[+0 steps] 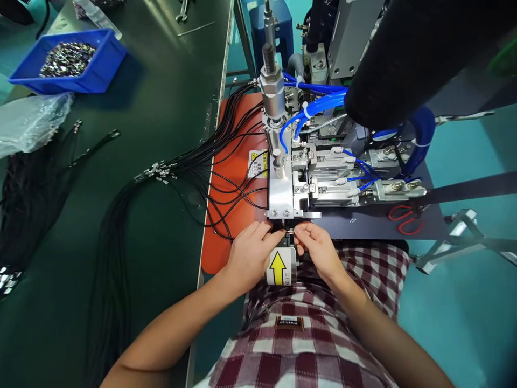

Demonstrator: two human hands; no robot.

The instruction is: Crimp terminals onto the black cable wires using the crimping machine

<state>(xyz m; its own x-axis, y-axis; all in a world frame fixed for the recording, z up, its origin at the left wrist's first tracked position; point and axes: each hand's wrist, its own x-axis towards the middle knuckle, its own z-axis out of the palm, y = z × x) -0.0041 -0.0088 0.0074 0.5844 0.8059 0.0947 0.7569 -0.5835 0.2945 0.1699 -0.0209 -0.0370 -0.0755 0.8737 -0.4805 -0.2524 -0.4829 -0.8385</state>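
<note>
At the near edge of the machine [280, 195], I see L hand [250, 253] & R hand [319, 249], fingertips narrowed at a tiny connector [290, 231] betw. them; can't tell which grips it. Prob. step: lining it up; next move calls for steady fingertip ctrl.

I can't make out the tiny piece [290, 231] at the fingertips of the left hand [249, 253] and right hand [318, 249], mostly covered as it is, and the thick black cylinder [404, 59] blocks part of the machine [280, 196]. Toward the left edge of the table [169, 97], the metal bits [68, 59] in the blue bin [108, 62] are too small to tell apart, and the clear bag [34, 121] runs out of view. The wrench [183, 12] near the far edge is cut off too, while the cable bundle [113, 231] fades into dark blur toward the near edge.
</note>
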